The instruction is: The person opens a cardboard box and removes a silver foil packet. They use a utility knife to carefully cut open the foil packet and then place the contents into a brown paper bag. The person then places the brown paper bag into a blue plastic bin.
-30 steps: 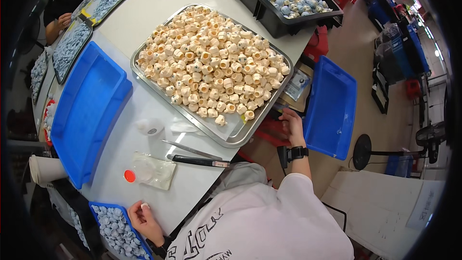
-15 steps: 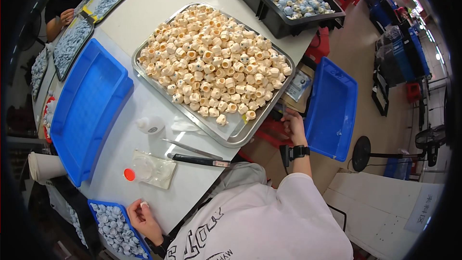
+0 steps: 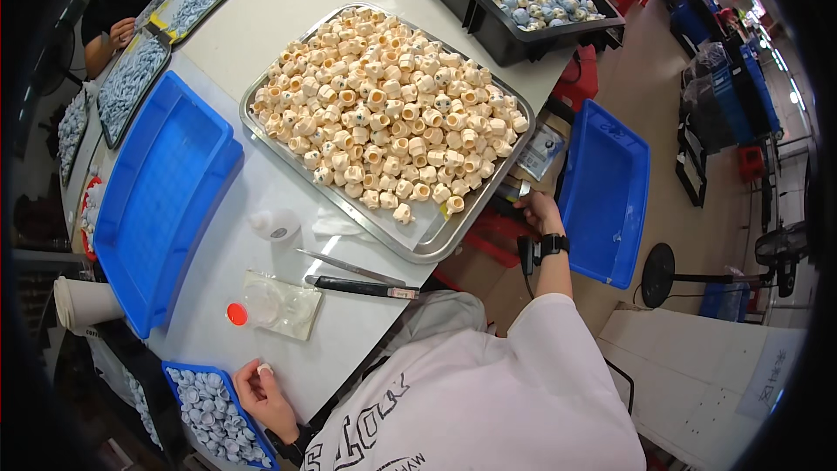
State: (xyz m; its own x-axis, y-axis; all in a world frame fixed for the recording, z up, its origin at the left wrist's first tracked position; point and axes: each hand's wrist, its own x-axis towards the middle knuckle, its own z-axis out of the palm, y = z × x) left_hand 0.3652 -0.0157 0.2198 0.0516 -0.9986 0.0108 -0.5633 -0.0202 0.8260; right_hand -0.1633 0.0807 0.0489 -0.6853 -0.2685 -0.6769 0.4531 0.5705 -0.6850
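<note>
My left hand [image 3: 266, 397] rests at the front edge of the table, beside the small blue tray [image 3: 170, 377] of pale blue cupped pieces. Its fingers pinch a small whitish piece [image 3: 265, 369]. On the right, my right hand [image 3: 540, 208] reaches past the table edge, between the metal tray [image 3: 418, 255] and an upright-leaning blue bin [image 3: 606, 196]. Its fingers are closed beside a shiny metallic object [image 3: 524, 188]; what they hold is not clear. The metal tray is heaped with cream hollow figure parts [image 3: 375, 113].
A white squeeze bottle [image 3: 277, 225], metal tweezers [image 3: 349, 267], a black-handled cutter [image 3: 362, 286] and a clear packet [image 3: 292, 305] with a red cap [image 3: 236, 314] lie before me. Left stands a large blue bin [image 3: 166, 192]; a black crate [image 3: 523, 44] is behind. Another person works far left.
My right hand has shifted slightly right and up, and a shiny object now shows by its fingers. The left hand has barely moved and keeps its small piece.
</note>
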